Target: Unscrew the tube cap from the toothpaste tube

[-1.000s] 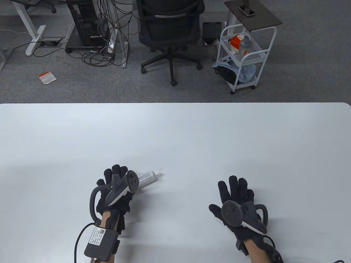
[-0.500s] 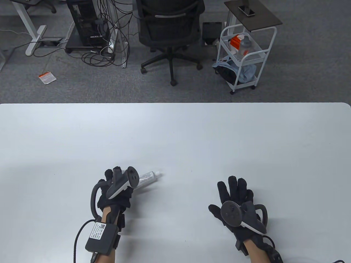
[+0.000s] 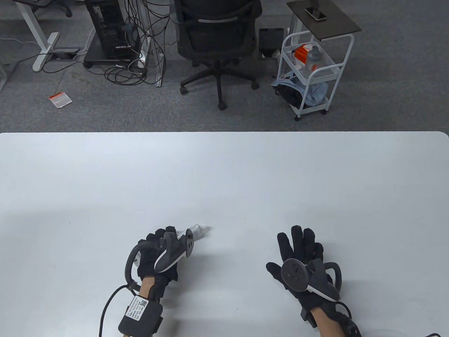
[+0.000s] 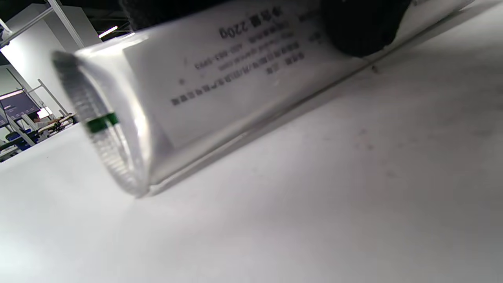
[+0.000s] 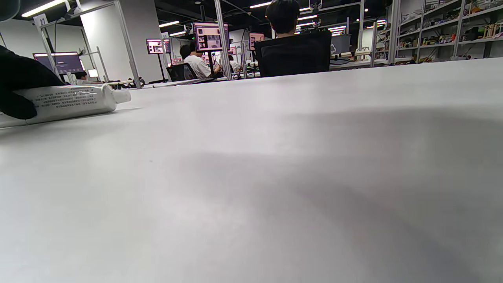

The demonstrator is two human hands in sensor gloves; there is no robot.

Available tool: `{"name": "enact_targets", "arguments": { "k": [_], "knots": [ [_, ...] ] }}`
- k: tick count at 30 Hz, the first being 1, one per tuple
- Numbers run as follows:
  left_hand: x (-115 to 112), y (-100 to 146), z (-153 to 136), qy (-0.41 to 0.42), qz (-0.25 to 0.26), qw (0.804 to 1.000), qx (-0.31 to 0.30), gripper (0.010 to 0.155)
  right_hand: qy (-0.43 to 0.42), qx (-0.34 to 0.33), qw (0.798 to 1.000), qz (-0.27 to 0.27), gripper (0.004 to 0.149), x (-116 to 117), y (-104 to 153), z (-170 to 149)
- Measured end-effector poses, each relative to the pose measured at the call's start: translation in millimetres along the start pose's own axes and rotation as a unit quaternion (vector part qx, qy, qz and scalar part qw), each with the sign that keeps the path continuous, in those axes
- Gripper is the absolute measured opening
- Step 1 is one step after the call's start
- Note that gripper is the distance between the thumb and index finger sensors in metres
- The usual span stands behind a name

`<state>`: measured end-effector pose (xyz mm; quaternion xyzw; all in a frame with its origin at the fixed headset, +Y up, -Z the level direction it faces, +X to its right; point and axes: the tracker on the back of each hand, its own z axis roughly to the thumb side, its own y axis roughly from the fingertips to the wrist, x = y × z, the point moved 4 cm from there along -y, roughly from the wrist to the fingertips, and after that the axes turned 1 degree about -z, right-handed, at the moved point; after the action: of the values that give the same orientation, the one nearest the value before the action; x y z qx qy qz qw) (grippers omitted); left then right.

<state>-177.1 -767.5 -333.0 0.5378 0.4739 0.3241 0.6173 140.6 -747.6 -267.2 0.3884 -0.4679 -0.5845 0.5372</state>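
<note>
A white toothpaste tube (image 3: 200, 230) lies on the white table (image 3: 224, 168) at the front left, its white cap (image 3: 207, 228) pointing right. My left hand (image 3: 159, 244) grips the tube's body, and the tracker hides most of the tube in the table view. In the left wrist view the tube (image 4: 220, 86) fills the frame, crimped end at the left, with a gloved fingertip (image 4: 361, 27) pressed on it. The right wrist view shows the tube (image 5: 70, 102) and cap (image 5: 122, 96) on the table. My right hand (image 3: 300, 245) rests flat, fingers spread, well right of the tube.
Beyond the table's far edge stand an office chair (image 3: 217, 38), a white cart (image 3: 312, 70) and a computer tower with cables (image 3: 112, 31) on the floor.
My left hand has closed around the tube, rolled and shifted right and toward me, so less of the tube shows. The right hand has stayed put.
</note>
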Motion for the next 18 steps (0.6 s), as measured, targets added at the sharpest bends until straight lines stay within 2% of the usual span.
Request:
{"name": "enact_targets", "arguments": {
  "k": [4,6,9,11,13,16,18],
  "knots": [
    [2,9,1,0.017,0.034,0.999,-0.031,0.051,-0.002,-0.001,1.0,-0.004,0.082,-1,0,0],
    [6,20,2,0.019,0.054,0.998,-0.038,0.049,-0.004,-0.005,1.0,-0.007,0.082,-1,0,1],
    [24,45,7,0.028,0.108,0.992,-0.064,0.049,-0.012,-0.021,1.0,-0.014,0.082,-2,1,5],
    [36,64,13,0.044,0.138,0.984,-0.103,0.048,-0.034,-0.043,0.998,-0.031,0.081,-5,3,10],
    [42,83,24,0.075,0.171,0.969,-0.165,0.048,-0.05,-0.063,0.996,-0.05,0.081,-11,6,16],
    [39,98,39,0.098,0.204,0.951,-0.209,0.049,-0.083,-0.08,0.988,-0.098,0.079,-20,10,20],
    [37,107,46,0.078,0.211,0.947,-0.227,0.049,-0.107,-0.083,0.983,-0.123,0.077,-22,12,22]
  ]
}}
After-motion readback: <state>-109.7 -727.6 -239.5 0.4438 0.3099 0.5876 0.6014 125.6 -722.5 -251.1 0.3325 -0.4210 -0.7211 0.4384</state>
